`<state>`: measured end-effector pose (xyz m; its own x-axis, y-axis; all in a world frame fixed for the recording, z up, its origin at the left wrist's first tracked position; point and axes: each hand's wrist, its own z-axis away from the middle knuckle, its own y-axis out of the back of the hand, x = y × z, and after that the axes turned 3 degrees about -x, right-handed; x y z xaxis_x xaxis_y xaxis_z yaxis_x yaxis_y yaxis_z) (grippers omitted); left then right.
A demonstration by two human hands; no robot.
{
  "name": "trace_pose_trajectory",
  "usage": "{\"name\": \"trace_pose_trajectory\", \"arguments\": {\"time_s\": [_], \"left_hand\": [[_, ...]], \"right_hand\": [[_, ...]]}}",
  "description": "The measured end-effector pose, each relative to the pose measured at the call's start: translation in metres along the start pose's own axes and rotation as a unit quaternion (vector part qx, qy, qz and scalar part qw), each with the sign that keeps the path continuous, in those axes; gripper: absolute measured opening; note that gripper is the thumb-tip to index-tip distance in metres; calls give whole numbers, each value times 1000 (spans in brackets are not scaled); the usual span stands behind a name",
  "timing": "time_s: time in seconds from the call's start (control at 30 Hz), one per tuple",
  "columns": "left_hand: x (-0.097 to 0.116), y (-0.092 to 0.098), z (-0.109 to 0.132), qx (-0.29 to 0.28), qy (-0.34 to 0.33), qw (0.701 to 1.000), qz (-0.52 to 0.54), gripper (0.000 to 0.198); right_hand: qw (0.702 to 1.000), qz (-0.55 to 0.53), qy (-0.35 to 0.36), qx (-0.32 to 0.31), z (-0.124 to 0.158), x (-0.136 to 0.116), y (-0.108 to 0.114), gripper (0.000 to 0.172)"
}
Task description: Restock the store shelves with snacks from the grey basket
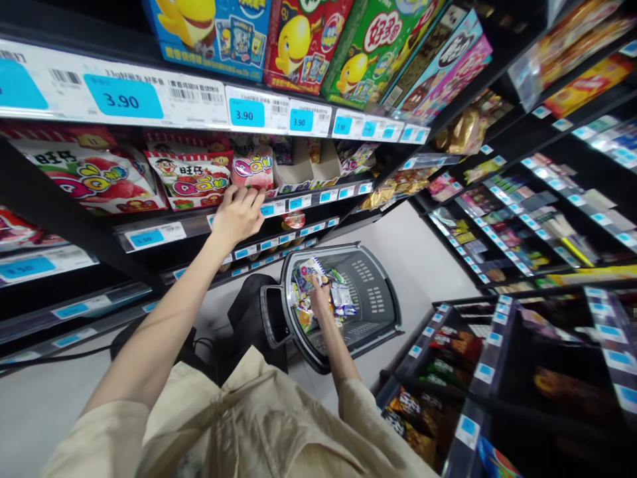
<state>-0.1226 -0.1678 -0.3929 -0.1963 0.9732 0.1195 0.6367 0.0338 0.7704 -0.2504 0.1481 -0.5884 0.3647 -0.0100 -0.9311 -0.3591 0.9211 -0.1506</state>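
My left hand (pixel 239 214) rests at the front lip of a shelf (pixel 154 236), palm down with its fingers a little apart. Its fingertips are at the lower edge of a pink gummy candy bag (pixel 252 166); no bag shows in its grasp. Left of it stand white and red gummy candy bags (pixel 192 178). Low down, my right hand (pixel 320 297) is closed on a small colourful candy bag (pixel 309 271), inside a dark grey shopping basket (pixel 381 265). More candy packets (pixel 342 299) lie in the basket under and beside that hand.
Above, blue, red and green snack boxes (pixel 308 43) line a shelf with price tags. Open cardboard display boxes (pixel 293 174) sit right of the pink bag. Shelving with snacks (pixel 537 206) runs along the right. The basket's handle (pixel 275 315) faces my body, above the pale floor (pixel 413 239).
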Motion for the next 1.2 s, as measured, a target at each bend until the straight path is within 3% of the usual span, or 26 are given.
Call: {"name": "trace_pose_trajectory", "arguments": {"time_s": [0.1,0.3,0.6,0.93,1.1,1.2], "left_hand": [[0,0,0,-2,2,1000,8,60],[1,1,0,-7,5,1000,0,56],[0,-1,0,4,0,1000,-12,56],[1,0,-1,4,0,1000,-9,54],[1,0,-1,1,-6,1000,-22,54],[1,1,-1,2,-6,1000,-22,54]], "right_hand": [[999,-39,-8,26,-6,-18,4,48],[994,-78,-56,-44,7,-29,-4,35],[990,-109,-60,-67,22,-29,-33,42],[979,-165,-94,-79,16,-35,-35,50],[990,-116,-63,-53,19,-37,-35,44],[990,-116,-46,-59,19,-39,-34,32]]}}
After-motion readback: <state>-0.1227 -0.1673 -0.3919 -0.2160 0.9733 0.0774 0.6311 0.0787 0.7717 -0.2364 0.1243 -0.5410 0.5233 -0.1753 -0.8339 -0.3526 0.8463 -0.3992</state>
